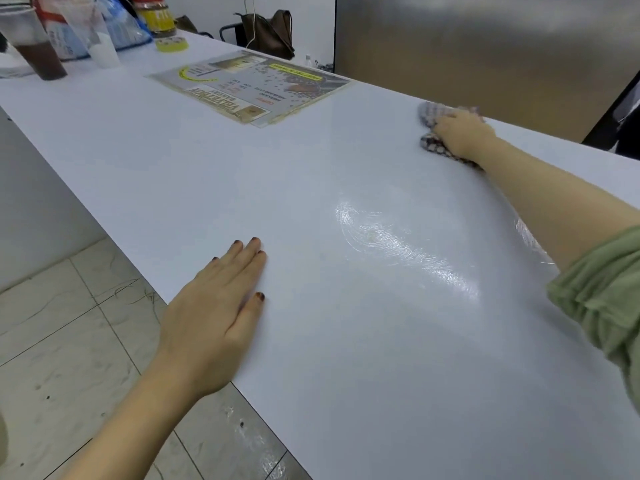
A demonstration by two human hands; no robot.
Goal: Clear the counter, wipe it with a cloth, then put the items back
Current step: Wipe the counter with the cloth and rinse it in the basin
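The white counter (346, 341) runs from the far left to the near right, with wet wipe streaks shining at its middle. My right hand (462, 133) presses a checked grey cloth (429, 114) flat on the counter near the far edge. My left hand (221, 306) lies flat, palm down, on the near edge with fingers together and nothing in it. A laminated menu sheet (251, 86) lies on the counter further left.
At the far left end stand a cup of dark drink (38, 46), a white cup (105, 53), a yellow tape roll (172, 44), a jar (156, 15) and plastic bags. A steel panel (485, 46) rises behind the counter. Tiled floor (69, 341) lies below left.
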